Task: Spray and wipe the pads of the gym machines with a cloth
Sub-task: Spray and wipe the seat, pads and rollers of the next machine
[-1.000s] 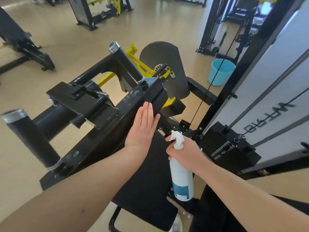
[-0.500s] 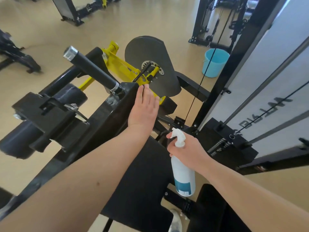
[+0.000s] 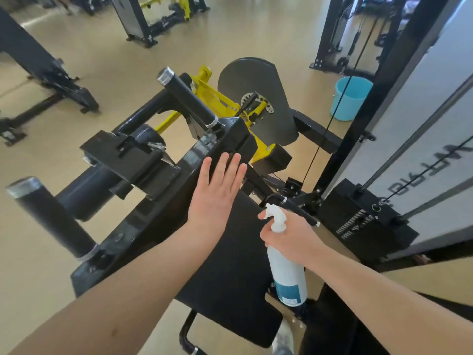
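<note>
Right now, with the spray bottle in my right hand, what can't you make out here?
All from the head view:
1. Spray bottle label: text too small.
2. Right hand: trigger grip hidden by its own back.
3. Pad: near left edge covered by the left forearm.
4. Whatever lies under the flat left hand: hidden by the palm.

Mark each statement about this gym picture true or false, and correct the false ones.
1. The right hand grips a white spray bottle. True.
2. The left hand holds a cloth. False: its fingers are straight, flat against the machine, and no cloth shows.
3. A blue bucket stands on the floor. True.
4. The spray bottle lies on the black pad. False: it is held upright beside the pad.
</note>
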Available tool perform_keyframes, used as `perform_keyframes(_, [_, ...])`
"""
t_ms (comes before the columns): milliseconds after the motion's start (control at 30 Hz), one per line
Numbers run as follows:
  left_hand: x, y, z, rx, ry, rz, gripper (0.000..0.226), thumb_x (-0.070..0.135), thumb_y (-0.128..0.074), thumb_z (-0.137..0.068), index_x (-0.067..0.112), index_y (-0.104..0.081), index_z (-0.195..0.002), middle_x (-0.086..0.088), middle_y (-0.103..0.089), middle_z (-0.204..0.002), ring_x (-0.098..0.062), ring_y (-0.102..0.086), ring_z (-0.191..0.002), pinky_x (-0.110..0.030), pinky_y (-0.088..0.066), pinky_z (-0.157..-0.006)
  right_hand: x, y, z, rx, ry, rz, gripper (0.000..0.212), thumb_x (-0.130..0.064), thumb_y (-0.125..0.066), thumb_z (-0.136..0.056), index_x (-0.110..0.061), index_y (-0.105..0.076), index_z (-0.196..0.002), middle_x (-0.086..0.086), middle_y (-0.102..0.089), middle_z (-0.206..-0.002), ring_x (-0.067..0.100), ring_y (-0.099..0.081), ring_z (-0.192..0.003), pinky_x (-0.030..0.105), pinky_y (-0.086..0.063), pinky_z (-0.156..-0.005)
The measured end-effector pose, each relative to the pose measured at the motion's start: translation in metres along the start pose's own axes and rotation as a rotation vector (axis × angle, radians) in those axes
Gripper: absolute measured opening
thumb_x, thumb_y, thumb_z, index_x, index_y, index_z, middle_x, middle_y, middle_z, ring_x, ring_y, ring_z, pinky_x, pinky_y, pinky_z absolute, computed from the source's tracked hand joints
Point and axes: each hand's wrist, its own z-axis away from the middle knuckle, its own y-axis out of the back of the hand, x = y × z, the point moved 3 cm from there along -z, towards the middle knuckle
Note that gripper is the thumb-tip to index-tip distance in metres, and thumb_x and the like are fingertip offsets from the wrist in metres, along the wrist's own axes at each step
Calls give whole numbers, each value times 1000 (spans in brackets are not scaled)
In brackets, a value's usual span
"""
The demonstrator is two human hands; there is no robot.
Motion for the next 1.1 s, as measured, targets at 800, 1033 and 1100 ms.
perform_keyframes(800, [-60, 26, 182, 155, 332, 777, 35, 36, -54, -103, 36, -56, -138, 12, -54, -142, -14, -45, -129, -31, -35, -107, -101, -84, 84, -41, 253, -73, 64, -28, -72, -90, -42, -44, -145, -16, -64, -112, 7, -64, -98, 23, -54, -83])
perform_keyframes(1033, [-64, 25, 220, 203, 438, 1292, 43, 9, -66, -93, 32, -66, -129, 12, -58, -121, -5, -51, -112, -16, -39, -100, -126, -92, 108, -9, 327, 70, 25, -29, -70, -94, -41, -53, -109, -22, -59, -89, 3, -61, -83, 23, -54, -82])
perform_keyframes(1100, [-68, 25, 231, 223, 527, 1434, 43, 7, -71, -89, 31, -68, -124, 14, -61, -119, -2, -53, -110, -17, -42, -102, -130, -95, 115, 0, 344, 64, 21, -29, -69, -94, -44, -54, -94, -21, -61, -88, 6, -63, -84, 27, -56, -83])
